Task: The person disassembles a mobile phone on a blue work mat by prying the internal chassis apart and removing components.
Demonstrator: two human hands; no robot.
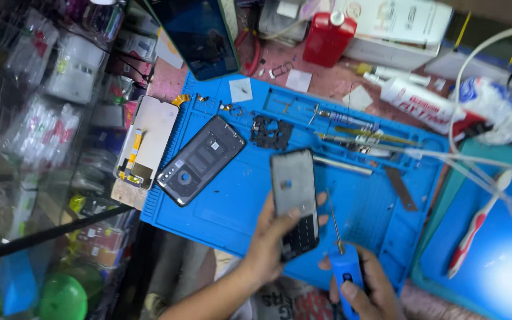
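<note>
Over the blue mat [226, 207], left hand [268, 243] grips a phone [294, 201], right hand [368, 290] a blue screwdriver [345, 269].

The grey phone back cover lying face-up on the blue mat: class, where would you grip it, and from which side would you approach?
Grip the grey phone back cover across its two long edges near the middle, coming from above. It lies flat and slanted on the blue mat, so its thin rim is likely the only graspable part. Its lower-left end sits at the mat's edge, giving fingers some room there. The white screen panel lies close alongside.
</note>
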